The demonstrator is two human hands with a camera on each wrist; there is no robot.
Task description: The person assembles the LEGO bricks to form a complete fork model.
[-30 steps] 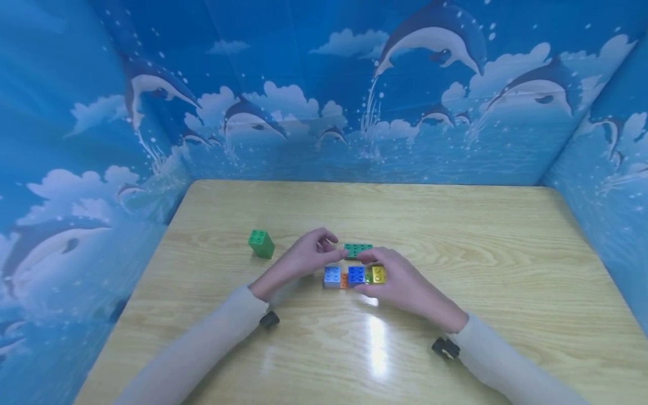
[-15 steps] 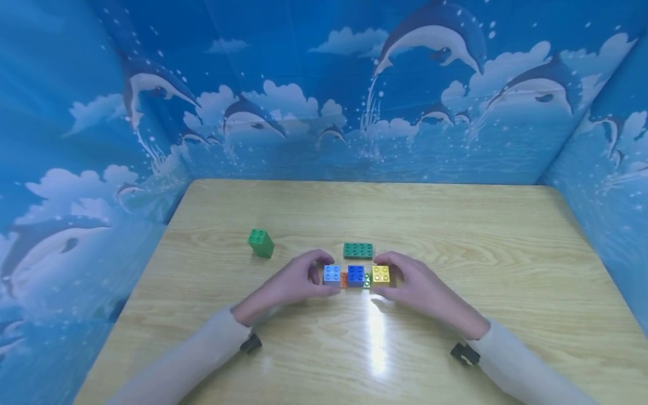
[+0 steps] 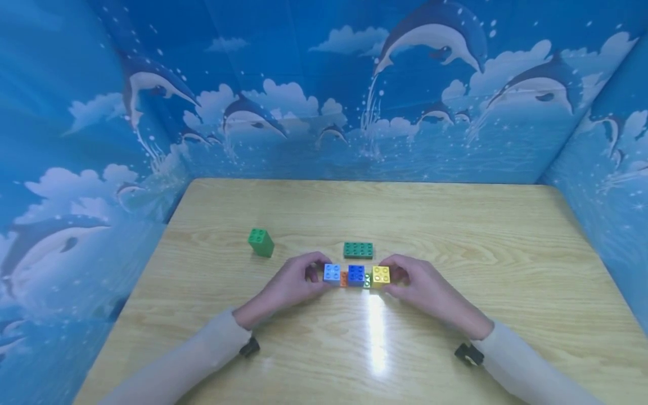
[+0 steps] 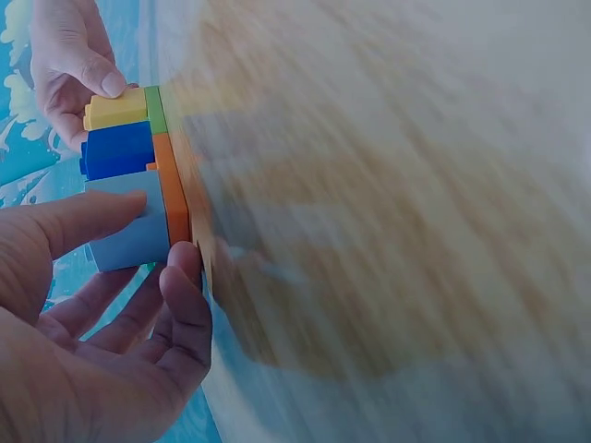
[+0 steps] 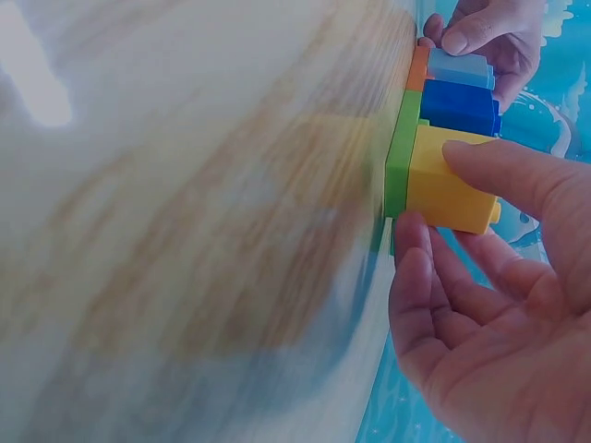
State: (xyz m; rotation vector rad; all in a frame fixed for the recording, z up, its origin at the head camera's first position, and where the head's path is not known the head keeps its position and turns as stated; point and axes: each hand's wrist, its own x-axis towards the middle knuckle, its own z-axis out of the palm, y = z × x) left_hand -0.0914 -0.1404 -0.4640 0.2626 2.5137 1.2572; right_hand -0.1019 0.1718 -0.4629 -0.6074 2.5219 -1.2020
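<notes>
A row of toy building bricks lies in the middle of the table. On top sit a light blue brick (image 3: 332,273) at the left, a dark blue brick (image 3: 356,274) in the centre and a yellow brick (image 3: 381,275) at the right. Underneath are an orange brick (image 4: 173,189) and a light green brick (image 5: 404,157), joining them. My left hand (image 3: 296,281) pinches the light blue brick, thumb on its near face and fingers behind. At the other end, my right hand (image 3: 425,284) pinches the yellow brick in the same way.
Just behind the row lies a flat dark green brick (image 3: 358,250) with several studs. A tall green block (image 3: 261,243) stands farther left. The wooden table (image 3: 455,219) meets a dolphin-patterned backdrop (image 3: 304,152) at its far edge.
My left hand has come down from beside the dark green brick to the row's left end. My right hand has shifted right, off the dark blue brick, to the yellow brick's outer end.
</notes>
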